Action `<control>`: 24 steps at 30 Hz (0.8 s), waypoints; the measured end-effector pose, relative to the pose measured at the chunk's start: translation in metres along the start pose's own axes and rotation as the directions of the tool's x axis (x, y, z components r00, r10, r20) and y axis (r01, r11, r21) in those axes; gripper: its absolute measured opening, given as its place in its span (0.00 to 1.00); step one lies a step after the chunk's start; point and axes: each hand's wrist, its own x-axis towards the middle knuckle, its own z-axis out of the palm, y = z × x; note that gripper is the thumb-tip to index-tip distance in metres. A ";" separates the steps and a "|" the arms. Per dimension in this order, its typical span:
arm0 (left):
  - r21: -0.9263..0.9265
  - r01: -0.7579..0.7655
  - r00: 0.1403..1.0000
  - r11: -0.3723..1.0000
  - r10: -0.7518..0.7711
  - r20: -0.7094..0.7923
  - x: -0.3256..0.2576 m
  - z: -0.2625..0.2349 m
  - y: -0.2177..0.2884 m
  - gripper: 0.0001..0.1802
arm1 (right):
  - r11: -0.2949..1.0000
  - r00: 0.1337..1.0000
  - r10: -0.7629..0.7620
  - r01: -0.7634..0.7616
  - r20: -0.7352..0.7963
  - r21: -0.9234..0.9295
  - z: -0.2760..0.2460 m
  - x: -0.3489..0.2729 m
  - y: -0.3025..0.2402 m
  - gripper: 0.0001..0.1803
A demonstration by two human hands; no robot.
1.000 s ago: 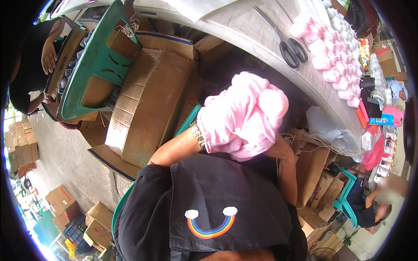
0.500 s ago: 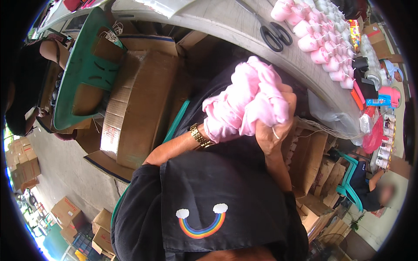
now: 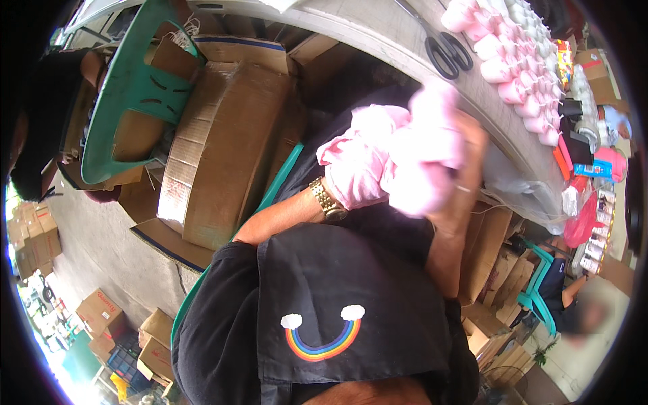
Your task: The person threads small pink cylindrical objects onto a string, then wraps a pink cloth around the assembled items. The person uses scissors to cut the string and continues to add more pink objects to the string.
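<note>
I hold a bundle of pink cloth (image 3: 395, 158) in front of my chest, above my black apron with a rainbow patch (image 3: 322, 337). My right hand (image 3: 464, 169), with a ring on one finger, grips the bundle from the right side. My left hand is buried in the cloth from the left. Only its wrist with a gold watch (image 3: 329, 201) shows. The cloth is blurred by motion and hangs just short of the grey table edge (image 3: 378, 34).
On the table lie black scissors (image 3: 449, 54) and rows of small pink and white rolled cloths (image 3: 513, 74). Cardboard boxes (image 3: 223, 142) and a green plastic chair (image 3: 135, 88) stand at left. A person in black (image 3: 40, 121) is far left, another sits lower right (image 3: 567, 297).
The pink bundle has shifted right and up toward the table edge. My right hand has come around its right side, and the cloth has changed shape between the hands.
</note>
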 end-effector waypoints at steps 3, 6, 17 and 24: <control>0.031 0.105 0.984 0.994 -0.108 0.142 -0.005 -0.002 -0.004 0.22 | 0.947 0.996 0.021 0.009 0.090 -0.320 0.009 0.006 -0.003 0.29; -0.405 0.301 0.953 0.863 -0.289 0.091 -0.014 -0.005 -0.001 0.23 | 0.978 0.987 -0.081 0.106 0.136 -0.182 0.006 0.002 -0.005 0.31; -0.521 0.318 0.946 0.792 -0.300 0.122 -0.007 -0.009 -0.003 0.25 | 0.890 0.918 0.397 -0.380 -0.019 0.251 -0.017 -0.042 0.028 0.25; -0.535 0.304 0.946 0.788 -0.316 0.072 -0.009 -0.011 -0.009 0.23 | 0.644 0.576 0.748 -0.506 0.331 -0.574 -0.075 -0.090 0.022 0.28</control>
